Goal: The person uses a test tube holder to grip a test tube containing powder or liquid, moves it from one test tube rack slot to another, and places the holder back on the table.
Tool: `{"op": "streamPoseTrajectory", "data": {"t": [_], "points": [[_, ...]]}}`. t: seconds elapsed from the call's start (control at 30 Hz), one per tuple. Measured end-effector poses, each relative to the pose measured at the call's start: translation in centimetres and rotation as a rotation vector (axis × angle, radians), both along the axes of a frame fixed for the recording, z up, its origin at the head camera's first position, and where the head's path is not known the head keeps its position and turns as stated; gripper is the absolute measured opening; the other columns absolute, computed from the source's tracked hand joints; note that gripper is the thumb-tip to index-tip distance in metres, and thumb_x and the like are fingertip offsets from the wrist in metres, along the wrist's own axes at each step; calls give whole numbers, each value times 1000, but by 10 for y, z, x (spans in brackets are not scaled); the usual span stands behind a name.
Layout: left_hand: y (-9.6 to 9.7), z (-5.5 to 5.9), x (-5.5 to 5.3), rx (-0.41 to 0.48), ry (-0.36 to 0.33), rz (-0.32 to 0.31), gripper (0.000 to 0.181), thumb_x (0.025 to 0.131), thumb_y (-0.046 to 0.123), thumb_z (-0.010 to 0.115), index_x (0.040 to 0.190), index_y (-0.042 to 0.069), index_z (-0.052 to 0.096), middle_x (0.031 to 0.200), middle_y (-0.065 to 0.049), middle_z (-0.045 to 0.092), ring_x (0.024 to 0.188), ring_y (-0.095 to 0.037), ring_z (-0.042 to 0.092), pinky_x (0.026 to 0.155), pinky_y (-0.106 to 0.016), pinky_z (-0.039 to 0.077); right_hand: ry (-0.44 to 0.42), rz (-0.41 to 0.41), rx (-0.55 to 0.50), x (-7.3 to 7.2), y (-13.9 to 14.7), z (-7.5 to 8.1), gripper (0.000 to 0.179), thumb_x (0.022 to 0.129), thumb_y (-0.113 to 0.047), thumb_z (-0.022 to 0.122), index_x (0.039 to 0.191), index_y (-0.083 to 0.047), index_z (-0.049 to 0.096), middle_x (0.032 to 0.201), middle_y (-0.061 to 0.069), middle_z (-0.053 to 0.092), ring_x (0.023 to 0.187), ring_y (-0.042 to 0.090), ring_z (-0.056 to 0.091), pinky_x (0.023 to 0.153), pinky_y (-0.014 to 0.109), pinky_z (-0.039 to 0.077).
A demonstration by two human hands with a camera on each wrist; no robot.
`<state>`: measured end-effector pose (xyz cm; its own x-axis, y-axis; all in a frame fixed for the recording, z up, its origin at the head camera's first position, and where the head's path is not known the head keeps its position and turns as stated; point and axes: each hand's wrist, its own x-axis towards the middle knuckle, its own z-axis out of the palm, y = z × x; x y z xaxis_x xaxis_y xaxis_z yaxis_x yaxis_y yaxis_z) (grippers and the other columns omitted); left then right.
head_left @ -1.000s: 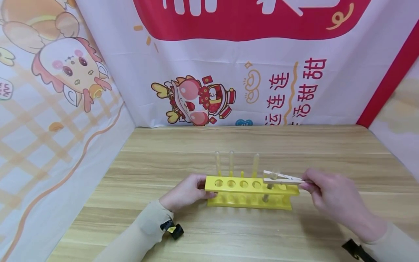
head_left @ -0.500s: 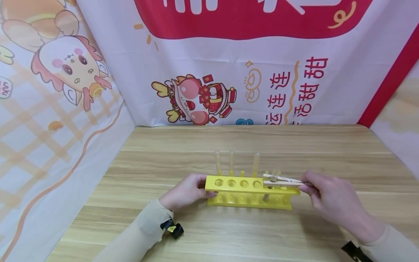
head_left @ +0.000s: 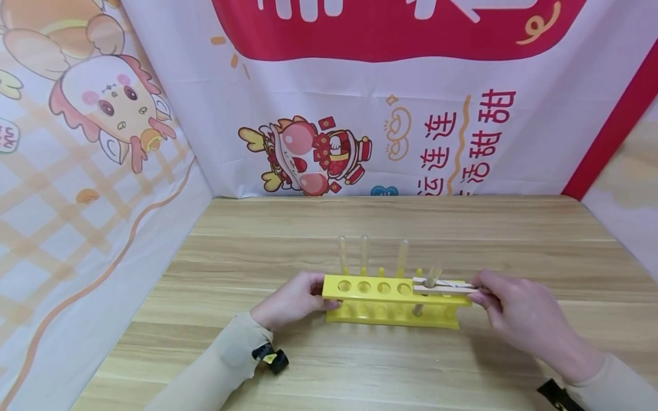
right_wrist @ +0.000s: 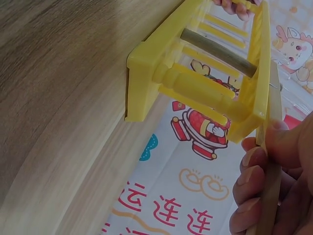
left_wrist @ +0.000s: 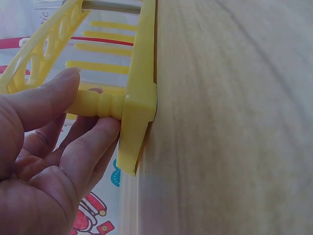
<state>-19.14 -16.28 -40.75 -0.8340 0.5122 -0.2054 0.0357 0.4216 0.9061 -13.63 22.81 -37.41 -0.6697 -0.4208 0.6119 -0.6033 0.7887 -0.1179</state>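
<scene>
A yellow test tube rack (head_left: pixel 390 285) stands on the wooden table. My left hand (head_left: pixel 293 299) grips its left end; in the left wrist view the thumb and fingers are around the end post (left_wrist: pixel 98 104). My right hand (head_left: pixel 529 319) holds a wooden test tube clamp (head_left: pixel 447 289), whose jaws lie across the right part of the rack's top, around the upper part of a test tube. That test tube (right_wrist: pixel 220 53), with grey-brown contents, passes through a top hole and reaches the lower shelf, tilted slightly in the head view.
Three clear test tubes stand upside down on pegs along the rack's back, among them the leftmost tube (head_left: pixel 343 254) and the rightmost tube (head_left: pixel 403 257). Bare yellow pegs (head_left: pixel 381 272) show beside them. Printed cloth (head_left: pixel 319 85) hangs behind and beside the table (head_left: pixel 288 228).
The clamp has come down slightly onto the rack's top, and the tube's upper end shows more clearly above it. My left hand stays on the rack's end.
</scene>
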Motion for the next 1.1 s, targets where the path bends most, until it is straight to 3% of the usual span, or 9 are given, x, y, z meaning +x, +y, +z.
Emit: {"op": "streamPoseTrajectory", "data": {"t": [0.33, 0.47, 0.6, 0.77, 1.1], "points": [[0, 1, 1, 6, 1, -3, 28, 91, 14, 73, 118, 21, 69, 114, 7, 70, 105, -15, 64, 94, -38, 49, -22, -4, 16, 1, 0, 2, 16, 81, -22, 80, 86, -22, 65, 66, -18, 52, 52, 0, 38, 42, 29, 33], [0, 2, 1, 5, -5, -3, 29, 91, 14, 73, 119, 21, 69, 115, 7, 69, 105, -15, 64, 95, -38, 49, -12, 13, 9, 2, -1, 4, 14, 83, -26, 79, 89, -21, 67, 67, -18, 54, 53, -1, 40, 43, 30, 35], [0, 2, 1, -1, -6, -3, 29, 91, 15, 73, 119, 22, 69, 116, 7, 69, 105, -15, 64, 96, -39, 49, 9, 64, -20, 1, -1, 7, 13, 90, -31, 74, 90, -19, 68, 68, -19, 55, 55, -2, 41, 44, 28, 37], [0, 1, 0, 1, -9, -4, 29, 91, 14, 73, 119, 21, 69, 116, 7, 69, 106, -15, 64, 96, -38, 49, 14, 131, -63, 0, 0, 12, 25, 97, -40, 64, 91, -16, 68, 72, -17, 59, 57, -4, 42, 48, 20, 38], [-1, 1, -1, 4, -9, -5, 29, 91, 15, 73, 119, 21, 69, 116, 6, 69, 106, -15, 64, 96, -39, 49, 56, 163, -75, -1, -1, 29, 48, 101, -53, 43, 92, -14, 69, 72, -14, 64, 55, -9, 46, 46, 18, 41]]}}
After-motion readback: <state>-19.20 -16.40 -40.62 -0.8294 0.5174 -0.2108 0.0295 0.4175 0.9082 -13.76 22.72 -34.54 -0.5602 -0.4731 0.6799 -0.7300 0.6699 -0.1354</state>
